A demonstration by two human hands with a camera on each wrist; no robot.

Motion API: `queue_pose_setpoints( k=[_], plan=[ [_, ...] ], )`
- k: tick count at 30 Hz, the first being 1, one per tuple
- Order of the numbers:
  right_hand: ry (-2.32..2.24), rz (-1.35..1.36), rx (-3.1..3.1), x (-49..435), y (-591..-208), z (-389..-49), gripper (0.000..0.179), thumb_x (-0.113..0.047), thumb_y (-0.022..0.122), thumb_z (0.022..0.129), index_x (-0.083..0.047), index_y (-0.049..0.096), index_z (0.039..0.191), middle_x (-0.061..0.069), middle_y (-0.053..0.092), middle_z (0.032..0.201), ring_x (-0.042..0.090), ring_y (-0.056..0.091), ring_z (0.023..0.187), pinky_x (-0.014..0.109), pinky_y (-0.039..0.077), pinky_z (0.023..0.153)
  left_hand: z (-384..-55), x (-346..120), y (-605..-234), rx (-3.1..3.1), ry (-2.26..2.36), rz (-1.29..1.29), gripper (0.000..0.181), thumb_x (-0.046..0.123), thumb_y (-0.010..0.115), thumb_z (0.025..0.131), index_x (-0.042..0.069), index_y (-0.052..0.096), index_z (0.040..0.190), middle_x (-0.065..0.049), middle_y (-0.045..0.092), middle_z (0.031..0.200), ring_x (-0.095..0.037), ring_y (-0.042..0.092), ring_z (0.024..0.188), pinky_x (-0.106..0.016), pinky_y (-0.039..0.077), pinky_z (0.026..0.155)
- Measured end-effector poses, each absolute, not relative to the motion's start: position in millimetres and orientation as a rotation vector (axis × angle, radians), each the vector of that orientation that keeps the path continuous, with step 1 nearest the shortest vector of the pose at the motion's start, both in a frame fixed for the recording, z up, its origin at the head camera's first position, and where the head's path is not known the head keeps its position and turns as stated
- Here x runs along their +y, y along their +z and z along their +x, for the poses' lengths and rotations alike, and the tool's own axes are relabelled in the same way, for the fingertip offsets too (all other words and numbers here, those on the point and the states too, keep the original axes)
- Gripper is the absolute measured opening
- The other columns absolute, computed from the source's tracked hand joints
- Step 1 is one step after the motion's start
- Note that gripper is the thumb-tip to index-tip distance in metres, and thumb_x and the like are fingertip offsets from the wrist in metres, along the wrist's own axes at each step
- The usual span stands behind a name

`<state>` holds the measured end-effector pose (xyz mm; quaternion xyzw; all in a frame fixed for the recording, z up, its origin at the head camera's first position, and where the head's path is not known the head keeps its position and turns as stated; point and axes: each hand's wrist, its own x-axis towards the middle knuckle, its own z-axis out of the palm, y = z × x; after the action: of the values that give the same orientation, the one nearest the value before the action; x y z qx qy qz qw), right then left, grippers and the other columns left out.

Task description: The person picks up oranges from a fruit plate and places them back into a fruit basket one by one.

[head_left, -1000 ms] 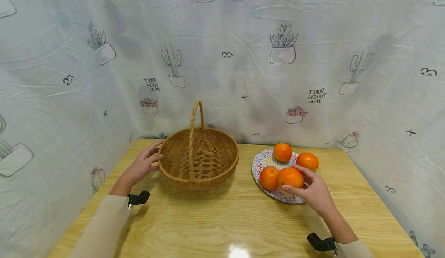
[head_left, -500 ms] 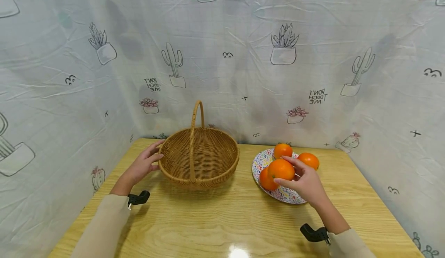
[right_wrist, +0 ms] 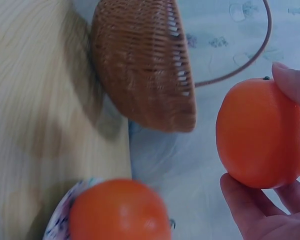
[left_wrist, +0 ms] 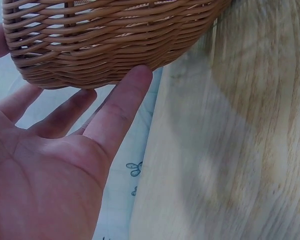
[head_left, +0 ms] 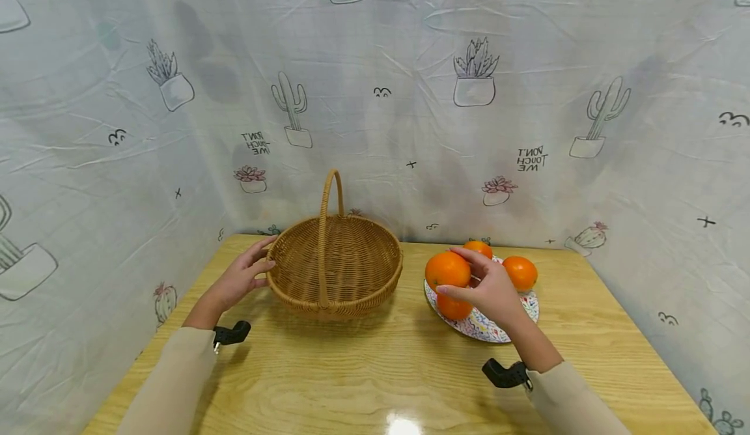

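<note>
My right hand (head_left: 489, 288) holds an orange (head_left: 448, 271) between thumb and fingers, raised over the left part of a colourful patterned plate (head_left: 486, 331). In the right wrist view the held orange (right_wrist: 260, 135) shows smooth skin and a small green stem spot. Below it on the plate lies another orange (head_left: 454, 307), partly covered from the head view. Two more, a back orange (head_left: 479, 249) and a right orange (head_left: 520, 273), sit farther back. At the left, a wicker basket (head_left: 351, 259) stands with nothing inside; my left hand (left_wrist: 50, 165) touches its outer side with extended fingers.
The basket's tall arched handle (head_left: 324, 246) rises across its middle. Bare wooden table (head_left: 351, 370) lies between basket and plate and in front of both. A patterned cloth (head_left: 398, 129) hangs behind the table and along its sides.
The right hand has lifted the orange off the plate and carried it leftward and up toward the basket. The left hand and the basket have stayed put.
</note>
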<state>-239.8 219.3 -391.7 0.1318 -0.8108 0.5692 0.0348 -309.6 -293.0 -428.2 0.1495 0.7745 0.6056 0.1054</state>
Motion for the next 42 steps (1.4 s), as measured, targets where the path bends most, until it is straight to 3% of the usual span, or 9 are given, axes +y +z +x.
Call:
queue_pose_setpoints(
  k=[8, 26, 42],
  plan=[
    [1.830, 0.433, -2.495, 194, -368, -254, 0.076, -0.031, 0.093, 0.077, -0.029, 0.057, 0.144, 0.004, 0.061, 0.141, 0.026, 0.067, 0.120, 0.031, 0.061, 0.091, -311, -293, -426, 2.269, 1.788, 0.428, 0.067, 0.022, 0.047, 0.111, 0.019, 0.011, 0.167, -0.029, 0.016, 0.166, -0.054, 0.032, 0.145, -0.032, 0.060, 0.094],
    [2.053, 0.476, -2.421, 136, -350, -296, 0.072, -0.017, 0.090, 0.079, -0.015, 0.059, 0.144, 0.008, 0.061, 0.142, 0.031, 0.063, 0.126, 0.039, 0.061, 0.094, -310, -296, -427, 2.223, 1.779, 0.437, 0.071, 0.029, 0.048, 0.111, 0.019, 0.006, 0.167, -0.029, 0.010, 0.168, -0.053, 0.027, 0.148, -0.029, 0.059, 0.096],
    [2.128, 0.468, -2.518, 97, -343, -328, 0.075, -0.019, 0.090, 0.081, -0.017, 0.056, 0.147, 0.005, 0.060, 0.142, 0.028, 0.059, 0.129, 0.044, 0.056, 0.104, -309, -302, -426, 2.170, 1.766, 0.469, 0.072, 0.025, 0.049, 0.110, 0.019, 0.005, 0.167, -0.026, 0.004, 0.170, -0.052, 0.019, 0.152, -0.030, 0.058, 0.100]
  ],
)
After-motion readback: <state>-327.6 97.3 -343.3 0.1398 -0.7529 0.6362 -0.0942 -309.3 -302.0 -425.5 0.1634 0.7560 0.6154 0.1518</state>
